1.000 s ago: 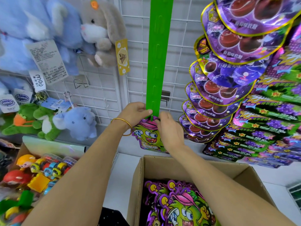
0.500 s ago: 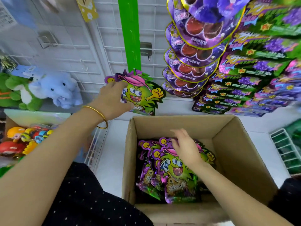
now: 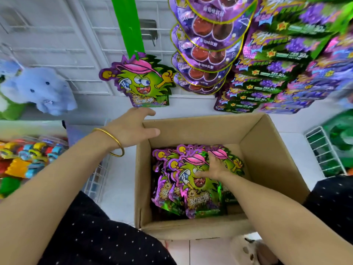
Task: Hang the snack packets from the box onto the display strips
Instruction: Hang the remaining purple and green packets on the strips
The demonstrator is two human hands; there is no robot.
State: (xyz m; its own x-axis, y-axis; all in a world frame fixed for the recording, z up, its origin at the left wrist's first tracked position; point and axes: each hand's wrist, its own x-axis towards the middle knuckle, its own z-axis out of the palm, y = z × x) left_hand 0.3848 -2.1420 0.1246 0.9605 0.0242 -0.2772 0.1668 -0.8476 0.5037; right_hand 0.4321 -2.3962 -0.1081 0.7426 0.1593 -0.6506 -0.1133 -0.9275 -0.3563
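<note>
Now green monster-shaped foil packet (image 3: 140,83) hangs alone on green plastic strip (image 3: 129,25); left hand (image 3: 131,129) lets go, grip spread; right hand (image 3: 216,167) lies flat on next packet (image 3: 198,194) in brown cardboard box (image 3: 271,153).

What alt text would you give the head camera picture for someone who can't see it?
A person's right hand rests on cartoon snack packets in a cardboard box; the left hand hovers open below one packet hanging from a green display strip.
</note>
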